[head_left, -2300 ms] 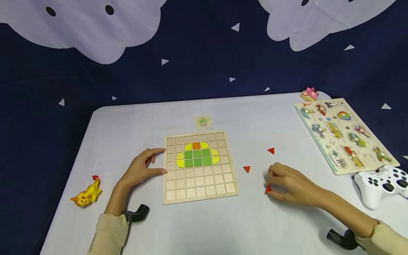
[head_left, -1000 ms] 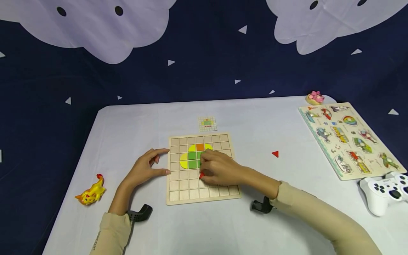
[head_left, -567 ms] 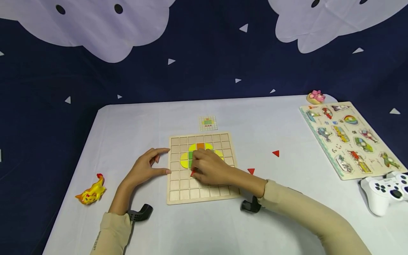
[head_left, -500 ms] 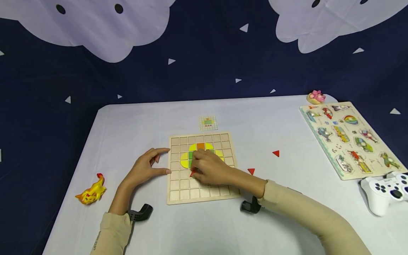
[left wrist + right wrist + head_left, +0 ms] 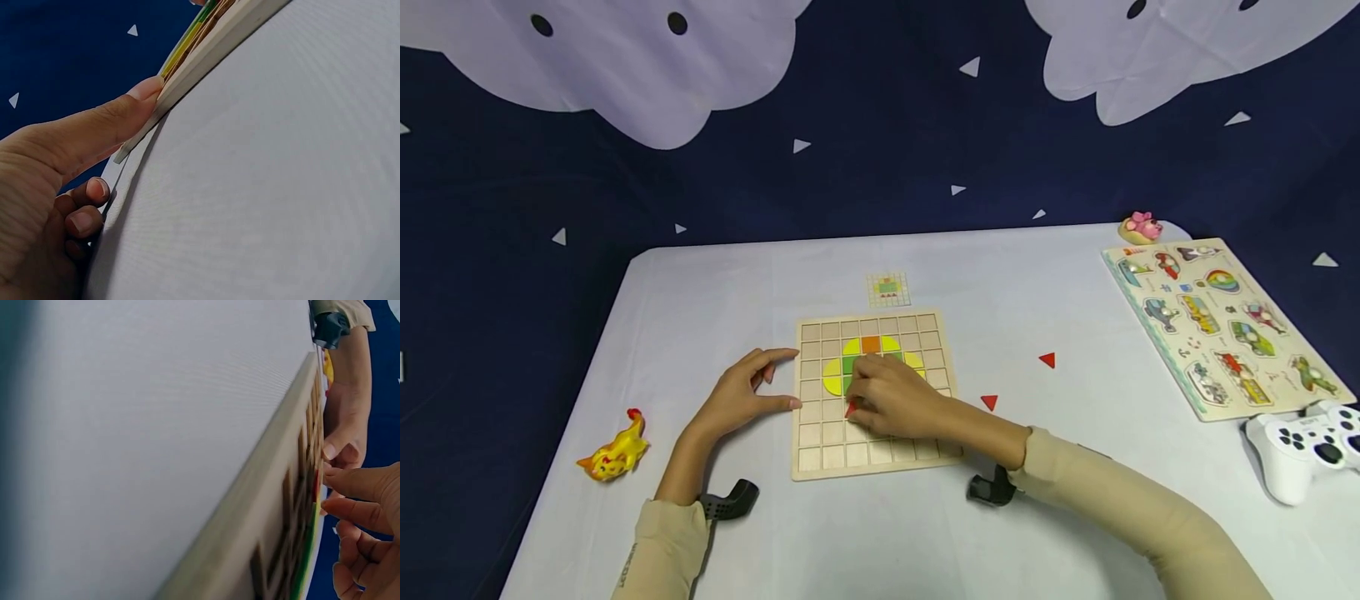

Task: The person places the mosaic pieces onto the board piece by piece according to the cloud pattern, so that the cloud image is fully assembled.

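A square wooden grid board [image 5: 811, 459] holds yellow rounded pieces [image 5: 833, 377], green squares [image 5: 852, 364] and an orange square [image 5: 870, 344]. My left hand [image 5: 736, 393] touches the board's left edge with thumb and forefinger, its other fingers loosely bent; the left wrist view shows the thumb [image 5: 140, 100] on the rim. Over the middle of the board, my right hand [image 5: 895, 398] pinches a red triangle [image 5: 850, 409] just below the green squares. In the right wrist view this red triangle [image 5: 317, 481] lies low at the grid, by the fingertips. The right hand covers part of the green squares.
Two loose red triangles, one nearer [image 5: 989, 402] and one farther [image 5: 1047, 360], lie right of the board. Behind it is a small pattern card [image 5: 888, 289]. A picture puzzle [image 5: 1206, 333], white game controller [image 5: 1303, 450] and pink figurine [image 5: 1140, 227] sit right, a yellow cat figure [image 5: 616, 450] left.
My right hand picked up the red triangle from the table on the right and carried it left over the board. For the last half second it has hardly moved. My left hand stays at the edge.
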Demonstrator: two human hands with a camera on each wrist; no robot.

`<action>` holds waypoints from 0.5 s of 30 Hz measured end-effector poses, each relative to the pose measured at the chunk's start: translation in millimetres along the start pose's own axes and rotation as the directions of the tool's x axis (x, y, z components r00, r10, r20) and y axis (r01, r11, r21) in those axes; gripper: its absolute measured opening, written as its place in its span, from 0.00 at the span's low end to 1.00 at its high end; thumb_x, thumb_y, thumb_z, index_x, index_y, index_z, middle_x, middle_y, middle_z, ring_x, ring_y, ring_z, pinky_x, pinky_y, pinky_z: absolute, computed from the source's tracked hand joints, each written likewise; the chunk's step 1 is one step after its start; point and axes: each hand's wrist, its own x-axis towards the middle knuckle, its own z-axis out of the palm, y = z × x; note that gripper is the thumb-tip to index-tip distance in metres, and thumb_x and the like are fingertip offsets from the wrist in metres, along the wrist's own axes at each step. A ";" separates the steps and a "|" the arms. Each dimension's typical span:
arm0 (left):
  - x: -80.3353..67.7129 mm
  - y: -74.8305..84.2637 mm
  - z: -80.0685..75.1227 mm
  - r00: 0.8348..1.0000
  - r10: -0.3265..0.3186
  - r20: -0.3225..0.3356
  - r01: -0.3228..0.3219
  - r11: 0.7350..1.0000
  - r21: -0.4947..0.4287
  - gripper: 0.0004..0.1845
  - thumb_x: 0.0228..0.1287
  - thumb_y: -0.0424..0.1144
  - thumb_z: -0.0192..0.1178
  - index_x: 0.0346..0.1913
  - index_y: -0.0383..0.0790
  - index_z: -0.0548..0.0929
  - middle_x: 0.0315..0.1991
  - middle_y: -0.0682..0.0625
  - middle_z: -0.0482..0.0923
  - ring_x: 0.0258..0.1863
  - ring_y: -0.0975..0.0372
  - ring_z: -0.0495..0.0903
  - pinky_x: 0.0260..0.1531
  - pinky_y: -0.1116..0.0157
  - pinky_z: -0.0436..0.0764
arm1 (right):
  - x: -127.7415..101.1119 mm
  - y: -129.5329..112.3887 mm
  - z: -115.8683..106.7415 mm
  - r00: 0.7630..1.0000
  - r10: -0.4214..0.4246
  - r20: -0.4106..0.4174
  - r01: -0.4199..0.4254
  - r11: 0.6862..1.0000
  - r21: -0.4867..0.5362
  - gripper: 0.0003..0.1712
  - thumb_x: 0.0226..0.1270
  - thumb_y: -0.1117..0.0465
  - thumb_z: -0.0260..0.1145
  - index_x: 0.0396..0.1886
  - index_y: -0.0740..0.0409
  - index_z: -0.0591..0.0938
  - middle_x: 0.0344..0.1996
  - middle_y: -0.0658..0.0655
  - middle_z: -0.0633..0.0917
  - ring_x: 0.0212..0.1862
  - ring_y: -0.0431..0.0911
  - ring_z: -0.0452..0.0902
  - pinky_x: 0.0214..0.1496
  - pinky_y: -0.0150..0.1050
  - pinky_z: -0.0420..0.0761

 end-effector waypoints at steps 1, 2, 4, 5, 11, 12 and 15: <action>-0.1 -0.2 0.1 1.000 -0.003 0.000 0.003 1.000 0.001 0.40 0.45 0.45 0.80 0.65 0.45 0.77 0.34 0.49 0.64 0.34 0.60 0.63 0.36 0.64 0.63 | -1.2 0.3 -1.6 1.000 0.000 -0.011 0.000 1.000 0.003 0.07 0.62 0.56 0.72 0.36 0.54 0.89 0.33 0.48 0.77 0.38 0.41 0.71 0.45 0.38 0.72; 0.1 -0.4 0.3 1.000 -0.003 0.000 0.003 1.000 0.004 0.40 0.45 0.45 0.80 0.65 0.45 0.77 0.34 0.49 0.64 0.34 0.60 0.63 0.36 0.64 0.63 | -2.9 0.7 -3.8 1.000 0.004 -0.021 -0.004 1.000 0.010 0.07 0.62 0.56 0.72 0.36 0.54 0.89 0.33 0.48 0.77 0.37 0.41 0.70 0.45 0.38 0.72; 0.7 -0.3 0.6 1.000 -0.002 -0.001 0.002 1.000 0.010 0.40 0.45 0.45 0.80 0.65 0.44 0.77 0.34 0.50 0.64 0.35 0.60 0.63 0.36 0.64 0.63 | -7.9 1.9 -10.4 0.999 0.025 -0.032 -0.025 1.000 0.017 0.07 0.62 0.56 0.72 0.36 0.54 0.89 0.33 0.48 0.76 0.38 0.42 0.70 0.44 0.38 0.71; 0.8 0.2 0.6 1.000 -0.004 -0.002 0.004 1.000 0.009 0.40 0.45 0.44 0.80 0.65 0.44 0.77 0.34 0.50 0.64 0.35 0.60 0.63 0.36 0.64 0.63 | -11.3 3.0 -14.1 0.999 0.043 -0.028 -0.043 0.999 0.017 0.07 0.62 0.56 0.72 0.37 0.54 0.89 0.33 0.48 0.76 0.38 0.42 0.69 0.45 0.38 0.71; 0.8 1.7 0.2 1.000 -0.009 -0.002 0.009 1.000 0.004 0.41 0.44 0.44 0.80 0.65 0.44 0.77 0.34 0.50 0.64 0.36 0.59 0.63 0.36 0.63 0.63 | -42.5 19.7 -36.4 0.990 0.135 -0.047 -0.134 0.991 0.018 0.07 0.59 0.60 0.74 0.37 0.55 0.89 0.35 0.49 0.76 0.40 0.43 0.68 0.48 0.42 0.71; 0.6 1.6 0.1 1.000 -0.010 -0.001 0.010 1.000 0.002 0.41 0.44 0.44 0.80 0.65 0.44 0.77 0.34 0.50 0.64 0.36 0.59 0.63 0.36 0.63 0.63 | -48.8 23.5 -39.6 0.988 0.145 -0.055 -0.144 0.989 0.020 0.07 0.58 0.61 0.74 0.36 0.56 0.89 0.35 0.49 0.76 0.39 0.43 0.67 0.47 0.42 0.70; 0.3 0.3 0.1 1.000 -0.010 -0.001 0.010 1.000 0.000 0.40 0.45 0.44 0.80 0.65 0.44 0.77 0.34 0.50 0.64 0.36 0.59 0.63 0.36 0.63 0.63 | -68.1 34.2 -47.6 0.982 0.174 -0.073 -0.174 0.985 0.009 0.07 0.56 0.61 0.76 0.34 0.55 0.88 0.34 0.49 0.76 0.39 0.43 0.67 0.45 0.41 0.69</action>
